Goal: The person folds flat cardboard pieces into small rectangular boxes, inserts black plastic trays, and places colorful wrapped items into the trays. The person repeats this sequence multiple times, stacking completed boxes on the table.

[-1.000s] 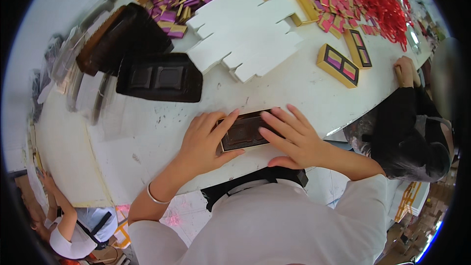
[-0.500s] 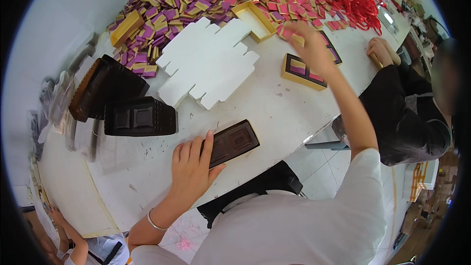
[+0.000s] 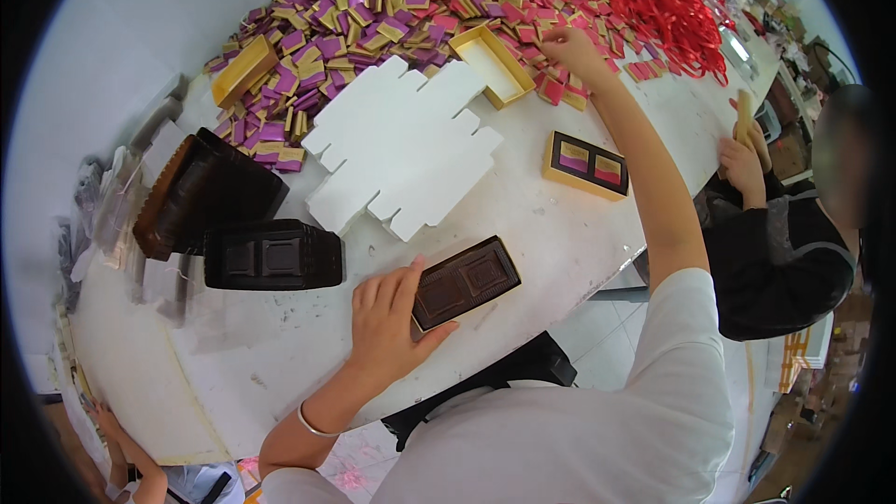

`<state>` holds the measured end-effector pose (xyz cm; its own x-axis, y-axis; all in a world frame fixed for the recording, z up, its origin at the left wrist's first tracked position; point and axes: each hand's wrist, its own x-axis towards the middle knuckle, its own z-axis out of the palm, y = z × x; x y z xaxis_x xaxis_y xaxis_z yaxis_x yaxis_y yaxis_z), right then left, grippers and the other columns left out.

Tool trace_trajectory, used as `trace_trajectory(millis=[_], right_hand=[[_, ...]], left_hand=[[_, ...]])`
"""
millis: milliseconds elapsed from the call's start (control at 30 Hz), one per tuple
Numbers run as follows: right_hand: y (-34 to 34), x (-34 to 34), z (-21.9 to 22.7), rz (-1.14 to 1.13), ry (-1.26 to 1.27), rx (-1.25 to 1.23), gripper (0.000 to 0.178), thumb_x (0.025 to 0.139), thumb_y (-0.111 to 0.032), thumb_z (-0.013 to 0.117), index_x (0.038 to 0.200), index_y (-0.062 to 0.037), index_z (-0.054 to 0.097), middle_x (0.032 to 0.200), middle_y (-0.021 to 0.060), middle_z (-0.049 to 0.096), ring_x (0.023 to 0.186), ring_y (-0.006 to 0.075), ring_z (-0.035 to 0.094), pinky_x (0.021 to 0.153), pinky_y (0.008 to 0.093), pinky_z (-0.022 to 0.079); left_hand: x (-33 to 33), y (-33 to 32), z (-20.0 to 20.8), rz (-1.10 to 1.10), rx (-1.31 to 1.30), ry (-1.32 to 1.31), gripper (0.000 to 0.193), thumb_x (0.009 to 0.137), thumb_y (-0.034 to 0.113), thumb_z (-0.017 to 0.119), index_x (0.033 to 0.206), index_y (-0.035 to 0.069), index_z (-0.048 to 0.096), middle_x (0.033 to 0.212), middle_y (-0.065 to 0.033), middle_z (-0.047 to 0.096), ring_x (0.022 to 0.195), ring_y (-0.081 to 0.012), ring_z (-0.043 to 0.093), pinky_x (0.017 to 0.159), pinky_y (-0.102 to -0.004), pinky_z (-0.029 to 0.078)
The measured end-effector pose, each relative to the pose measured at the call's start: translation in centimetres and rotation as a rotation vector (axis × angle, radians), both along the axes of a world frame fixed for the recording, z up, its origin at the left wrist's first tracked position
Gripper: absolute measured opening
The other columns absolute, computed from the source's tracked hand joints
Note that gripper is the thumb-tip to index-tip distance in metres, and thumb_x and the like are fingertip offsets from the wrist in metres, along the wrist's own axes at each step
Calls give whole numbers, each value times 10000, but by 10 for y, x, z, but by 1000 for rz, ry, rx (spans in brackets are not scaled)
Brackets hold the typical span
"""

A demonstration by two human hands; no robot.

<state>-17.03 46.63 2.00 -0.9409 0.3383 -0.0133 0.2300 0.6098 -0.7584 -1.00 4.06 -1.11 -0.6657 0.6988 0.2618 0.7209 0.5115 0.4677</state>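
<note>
My left hand (image 3: 387,325) grips the near-left end of a small box (image 3: 467,282) on the table. Its fingers lie at the left end and its thumb at the near edge. Inside the box a dark brown plastic tray shows two bare square compartments. My right hand (image 3: 577,56) reaches far forward to the red and gold wrapped squares (image 3: 553,91) at the edge of a large pile. Its fingers are bent together, and anything between them is too small to tell. Near my right forearm stands a filled box (image 3: 586,166) holding one purple and one red square.
Flat white cardboard blanks (image 3: 401,149) lie mid-table. Stacked dark trays (image 3: 271,257) stand at left. Two gold box parts (image 3: 493,65) (image 3: 245,70) sit by the purple pile (image 3: 345,19). Red ribbons (image 3: 667,14) heap at far right. A co-worker's hands (image 3: 742,163) are at right.
My right hand has moved forward and left, from above the filled boxes to the pile. The left hand still grips its box. The co-worker's hands have come up with a light strip-like piece.
</note>
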Motion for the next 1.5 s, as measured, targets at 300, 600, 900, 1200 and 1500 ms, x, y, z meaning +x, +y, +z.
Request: trace_trajectory(millis=[300,600,900,1200,1500], right_hand=[[-158,162,30,303,186,-1438,685,920,-301,554,1501,-180,213,1043,168,537,846,226,564,707,284,456],[-210,208,19,508,-53,-669,325,924,-79,484,1236,-29,558,975,130,600,809,210,594,676,312,486],[-233,207,-6,518,514,176,395,693,-38,718,1076,14,632,1007,169,571,881,288,566,718,354,479],[-231,200,4,745,302,115,276,697,-19,733,968,-47,688,1029,142,549,932,303,523,794,373,452],[-231,188,-1,742,219,107,199,708,-42,734,874,-144,695,847,-13,572,773,187,468,708,337,298]], left_hand=[[1,-3,-2,32,33,62,780,747,433,733,1342,13,454,1112,-93,546,990,-284,474,915,-446,328],[3,-8,-2,51,62,-22,832,711,404,772,1369,29,426,1169,-97,550,1032,-282,481,935,-430,335],[4,-7,-5,66,105,-41,888,627,319,818,1370,41,421,1138,-66,535,1044,-254,466,965,-426,337],[0,-8,-8,104,221,-171,795,624,368,840,1260,37,497,1126,-86,577,1086,-263,488,984,-437,330],[0,-7,-3,110,204,-213,746,606,342,855,1215,61,529,1129,-57,605,1057,-260,501,938,-410,365]])
